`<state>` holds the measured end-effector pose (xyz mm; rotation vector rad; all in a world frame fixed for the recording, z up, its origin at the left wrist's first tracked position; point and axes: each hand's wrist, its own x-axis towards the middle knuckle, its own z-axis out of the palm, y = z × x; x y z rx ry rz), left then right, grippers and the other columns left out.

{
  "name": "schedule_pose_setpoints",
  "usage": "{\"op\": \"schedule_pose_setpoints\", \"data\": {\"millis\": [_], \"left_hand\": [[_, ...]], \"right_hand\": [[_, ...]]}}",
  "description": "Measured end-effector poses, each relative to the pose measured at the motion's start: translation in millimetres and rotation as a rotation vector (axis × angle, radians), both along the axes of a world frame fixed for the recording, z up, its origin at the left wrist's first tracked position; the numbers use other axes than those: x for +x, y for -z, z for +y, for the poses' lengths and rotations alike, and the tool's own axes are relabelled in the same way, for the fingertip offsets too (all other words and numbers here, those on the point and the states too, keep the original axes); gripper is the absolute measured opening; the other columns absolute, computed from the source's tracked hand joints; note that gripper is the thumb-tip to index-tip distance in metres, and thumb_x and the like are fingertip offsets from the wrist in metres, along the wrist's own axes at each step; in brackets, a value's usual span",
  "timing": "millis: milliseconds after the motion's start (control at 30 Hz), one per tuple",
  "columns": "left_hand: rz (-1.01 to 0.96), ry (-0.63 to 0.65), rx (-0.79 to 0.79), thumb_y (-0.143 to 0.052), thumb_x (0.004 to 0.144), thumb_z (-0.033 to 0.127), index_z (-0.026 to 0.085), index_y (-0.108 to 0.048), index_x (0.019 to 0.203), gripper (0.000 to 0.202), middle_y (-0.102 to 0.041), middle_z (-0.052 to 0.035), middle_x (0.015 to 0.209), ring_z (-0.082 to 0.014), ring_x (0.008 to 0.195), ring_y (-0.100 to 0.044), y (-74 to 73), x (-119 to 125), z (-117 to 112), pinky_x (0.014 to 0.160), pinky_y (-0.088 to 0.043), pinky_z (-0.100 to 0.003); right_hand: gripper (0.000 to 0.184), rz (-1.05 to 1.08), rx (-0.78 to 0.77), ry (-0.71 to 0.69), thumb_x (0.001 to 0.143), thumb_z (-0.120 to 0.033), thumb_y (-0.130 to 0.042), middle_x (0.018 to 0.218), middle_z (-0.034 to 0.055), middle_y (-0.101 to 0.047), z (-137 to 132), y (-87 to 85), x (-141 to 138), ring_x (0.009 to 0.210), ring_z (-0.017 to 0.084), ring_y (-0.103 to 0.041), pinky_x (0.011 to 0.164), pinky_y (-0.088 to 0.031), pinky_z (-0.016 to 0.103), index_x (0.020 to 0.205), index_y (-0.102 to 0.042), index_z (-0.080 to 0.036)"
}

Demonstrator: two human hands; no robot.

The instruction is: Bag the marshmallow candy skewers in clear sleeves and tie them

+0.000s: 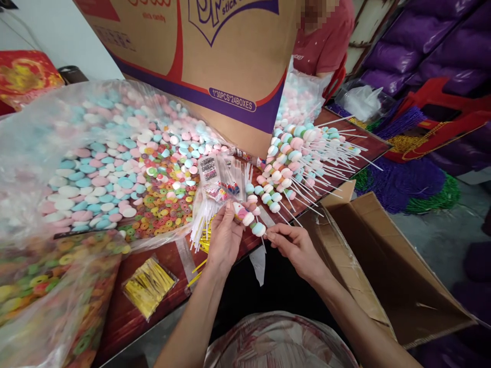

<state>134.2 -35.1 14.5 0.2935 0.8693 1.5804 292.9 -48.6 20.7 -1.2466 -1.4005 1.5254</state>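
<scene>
My left hand point(225, 236) is closed around the upper end of a candy skewer point(248, 219), a row of pastel marshmallows and gummy rings with a printed piece near its top. From its lower end a white stick points down toward me. My right hand point(292, 247) is closed in a pinch beside that lower end; whatever is between its fingertips is too small to make out. Just beyond lie finished-looking candy skewers point(282, 166) in a pile, sticks pointing right. White sticks point(203, 222) and clear printed packets point(220, 176) lie by my left hand.
Loose marshmallows point(92, 179) and gummy rings point(164, 204) cover the left on plastic sheeting. A pack of gold twist ties point(149, 286) lies near the table edge. A large carton point(230, 66) stands behind. An open cardboard box point(391, 271) sits at right. Another person point(326, 46) sits across.
</scene>
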Motion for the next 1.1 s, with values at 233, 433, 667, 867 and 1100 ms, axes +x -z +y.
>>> {"op": "schedule_pose_setpoints", "data": {"millis": [233,433,667,867,1100], "left_hand": [[0.089,0.063,0.007,-0.08,0.075,0.037,0.015,-0.068,0.088,0.028,-0.073,-0.0059,0.085,-0.02,0.086,-0.072,1.1,7.0,-2.6,0.077,-0.054,-0.029],[0.046,0.114,-0.027,-0.078,0.077,0.037,0.013,-0.069,0.082,0.025,-0.074,-0.0081,0.084,-0.0226,0.089,-0.072,-5.8,-4.4,-1.3,0.082,-0.054,-0.033],[-0.052,0.149,-0.045,-0.081,0.074,0.035,0.016,-0.07,0.087,0.025,-0.072,-0.0051,0.084,-0.024,0.093,-0.072,-6.8,4.7,-3.3,0.077,-0.054,-0.031],[-0.056,0.247,-0.033,-0.078,0.077,0.039,0.016,-0.068,0.087,0.027,-0.071,-0.0061,0.083,-0.0239,0.094,-0.07,-10.0,-5.6,-7.6,0.058,-0.048,-0.023],[-0.102,0.264,-0.074,-0.074,0.079,0.048,0.016,-0.067,0.085,0.033,-0.072,-0.0094,0.096,-0.0256,0.097,-0.069,-6.1,-8.4,-3.4,0.068,-0.053,-0.03]], "right_hand": [[0.023,-0.213,0.336,0.091,0.093,-0.029,-0.053,0.071,0.0023,-0.055,-4.4,8.0,-18.9,0.065,0.014,-0.049,0.062,-0.041,0.027,0.078,-0.066,-0.018],[0.026,-0.433,0.689,0.044,0.099,-0.025,-0.043,0.075,0.0047,-0.053,-12.7,13.3,-23.3,0.066,0.016,-0.051,0.064,-0.045,0.026,0.086,-0.066,-0.02],[0.023,0.01,0.122,0.087,0.089,-0.035,-0.059,0.062,-0.0019,-0.051,-9.7,4.3,-31.2,0.054,0.011,-0.042,0.05,-0.035,0.024,0.073,-0.063,-0.019],[0.024,0.464,-0.353,0.075,0.075,-0.037,-0.075,0.059,-0.0051,-0.051,-5.6,0.9,-36.1,0.039,0.001,-0.018,0.039,-0.009,0.021,0.076,-0.066,-0.015],[0.023,0.36,-0.328,0.072,0.079,-0.037,-0.071,0.057,-0.0056,-0.049,-5.8,3.8,-27.0,0.04,0.002,-0.019,0.039,-0.012,0.02,0.076,-0.066,-0.015]]}}
